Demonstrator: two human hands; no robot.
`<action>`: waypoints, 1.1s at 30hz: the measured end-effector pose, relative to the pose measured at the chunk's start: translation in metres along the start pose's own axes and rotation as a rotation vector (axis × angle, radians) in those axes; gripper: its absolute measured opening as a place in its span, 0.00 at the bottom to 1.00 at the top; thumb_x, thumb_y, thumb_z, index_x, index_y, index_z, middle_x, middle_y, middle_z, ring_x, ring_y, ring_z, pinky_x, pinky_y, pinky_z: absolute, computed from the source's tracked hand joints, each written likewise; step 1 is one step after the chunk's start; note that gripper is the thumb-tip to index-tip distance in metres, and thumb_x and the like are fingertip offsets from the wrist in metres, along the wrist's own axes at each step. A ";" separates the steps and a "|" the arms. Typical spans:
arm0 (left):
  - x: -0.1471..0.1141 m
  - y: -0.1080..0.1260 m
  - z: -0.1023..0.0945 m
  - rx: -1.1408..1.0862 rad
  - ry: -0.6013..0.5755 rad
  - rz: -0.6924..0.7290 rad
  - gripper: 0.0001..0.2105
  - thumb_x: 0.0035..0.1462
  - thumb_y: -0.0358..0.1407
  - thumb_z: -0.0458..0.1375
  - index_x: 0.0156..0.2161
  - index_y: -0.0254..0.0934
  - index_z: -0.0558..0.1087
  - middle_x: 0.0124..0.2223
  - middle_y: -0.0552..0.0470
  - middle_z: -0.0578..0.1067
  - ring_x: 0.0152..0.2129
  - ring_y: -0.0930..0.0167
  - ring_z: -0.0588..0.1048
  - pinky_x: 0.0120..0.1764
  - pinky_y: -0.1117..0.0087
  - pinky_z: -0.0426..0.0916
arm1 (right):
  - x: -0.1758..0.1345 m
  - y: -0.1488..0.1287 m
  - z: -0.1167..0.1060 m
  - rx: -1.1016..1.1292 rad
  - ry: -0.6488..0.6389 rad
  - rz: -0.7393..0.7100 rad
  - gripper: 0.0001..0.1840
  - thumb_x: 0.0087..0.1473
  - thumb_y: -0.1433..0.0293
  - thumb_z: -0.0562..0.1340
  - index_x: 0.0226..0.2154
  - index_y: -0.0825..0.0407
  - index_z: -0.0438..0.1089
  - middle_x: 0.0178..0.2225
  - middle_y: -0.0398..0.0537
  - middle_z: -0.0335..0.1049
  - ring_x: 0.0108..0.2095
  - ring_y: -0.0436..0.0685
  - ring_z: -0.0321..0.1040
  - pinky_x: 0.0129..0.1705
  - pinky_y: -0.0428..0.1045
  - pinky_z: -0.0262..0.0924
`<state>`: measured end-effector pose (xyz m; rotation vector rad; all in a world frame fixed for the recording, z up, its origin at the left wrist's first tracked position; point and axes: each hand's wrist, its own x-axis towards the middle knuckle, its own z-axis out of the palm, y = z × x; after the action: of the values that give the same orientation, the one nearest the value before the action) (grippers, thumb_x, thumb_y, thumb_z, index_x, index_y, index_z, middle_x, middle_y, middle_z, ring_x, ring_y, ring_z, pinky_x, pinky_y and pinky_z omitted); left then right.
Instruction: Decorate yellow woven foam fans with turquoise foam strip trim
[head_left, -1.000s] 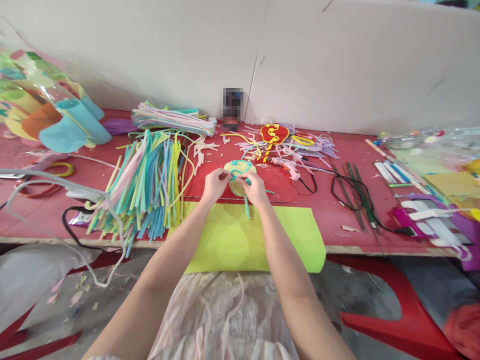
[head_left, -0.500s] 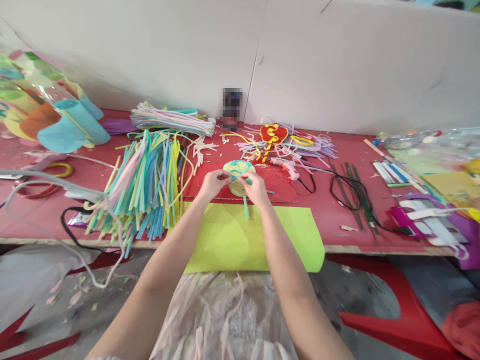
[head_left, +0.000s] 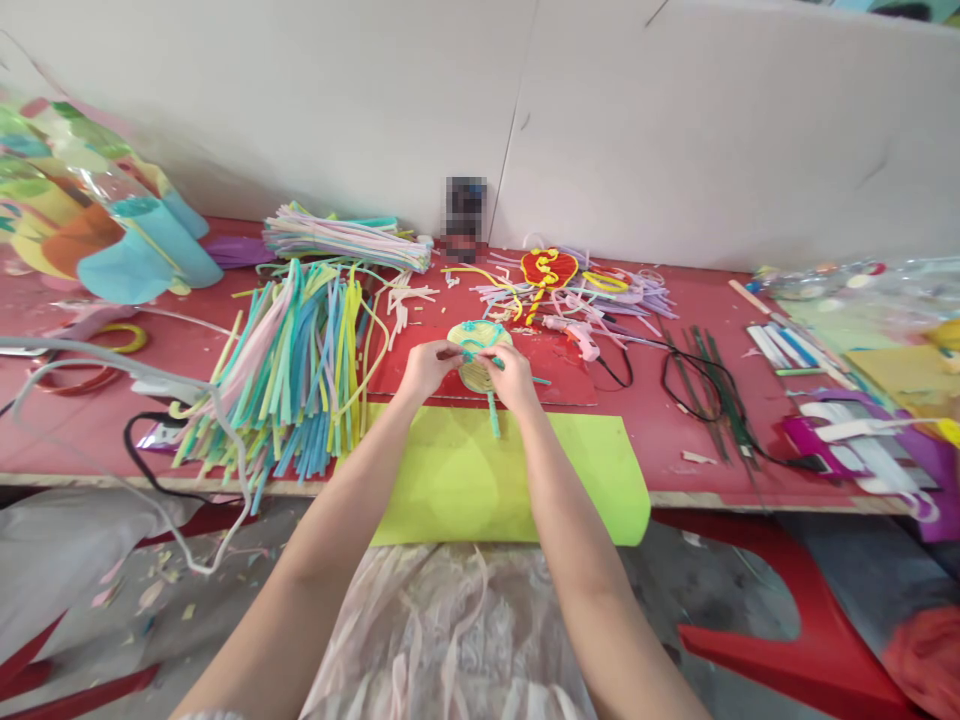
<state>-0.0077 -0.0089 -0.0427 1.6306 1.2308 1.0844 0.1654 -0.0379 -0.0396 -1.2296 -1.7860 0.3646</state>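
Observation:
A round, pale yellow disc [head_left: 475, 379] made of coiled pipe cleaner lies in front of me, with teal trim and a teal stick handle [head_left: 493, 415]. Both hands meet over its middle. Between finger and thumb, my left hand [head_left: 430, 368] pinches one part of a teal pipe cleaner [head_left: 541, 380]. My right hand [head_left: 514, 376] pinches the same strip close by, and its free end sticks out to the right. Fingers partly hide the strip and the disc. Beneath is a red board [head_left: 568, 372], with a yellow-green sheet [head_left: 442, 480] nearer to me, under my forearms.
Pipe cleaners [head_left: 300, 370] are heaped at left, with another bundle [head_left: 345, 240] behind. A red and yellow fan-shaped piece [head_left: 548, 268] and pink glue gun [head_left: 577, 338] lie beyond the board. Black cable [head_left: 666, 375], markers [head_left: 784, 345] and a purple power strip [head_left: 817, 440] sit at right.

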 end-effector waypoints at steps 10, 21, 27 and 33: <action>0.000 -0.002 0.001 0.050 -0.015 0.034 0.07 0.47 0.33 0.60 0.34 0.36 0.76 0.31 0.51 0.78 0.28 0.71 0.75 0.35 0.70 0.68 | 0.000 0.000 0.000 0.007 0.004 -0.009 0.12 0.57 0.61 0.56 0.32 0.51 0.71 0.32 0.49 0.70 0.36 0.56 0.67 0.42 0.51 0.60; 0.002 -0.006 0.001 -0.009 -0.069 0.092 0.08 0.47 0.36 0.60 0.33 0.35 0.75 0.29 0.51 0.76 0.27 0.72 0.74 0.34 0.71 0.68 | 0.000 -0.007 -0.004 0.097 -0.046 0.032 0.12 0.55 0.60 0.57 0.31 0.51 0.71 0.32 0.48 0.70 0.37 0.55 0.67 0.43 0.50 0.60; 0.003 0.002 0.002 -0.348 -0.123 0.012 0.18 0.57 0.46 0.51 0.41 0.33 0.72 0.33 0.47 0.77 0.28 0.71 0.76 0.37 0.66 0.72 | 0.001 -0.002 -0.005 0.216 0.020 0.122 0.14 0.53 0.58 0.58 0.31 0.51 0.71 0.33 0.47 0.70 0.37 0.55 0.68 0.45 0.50 0.60; 0.003 0.005 0.004 -0.379 -0.106 -0.015 0.17 0.53 0.47 0.55 0.36 0.33 0.71 0.30 0.47 0.77 0.29 0.69 0.77 0.38 0.64 0.72 | 0.002 -0.003 -0.005 0.309 0.057 0.184 0.15 0.51 0.56 0.59 0.31 0.51 0.72 0.34 0.48 0.71 0.39 0.55 0.68 0.46 0.51 0.62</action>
<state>-0.0018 -0.0078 -0.0388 1.3662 0.9022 1.1280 0.1676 -0.0383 -0.0339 -1.1715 -1.5055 0.6779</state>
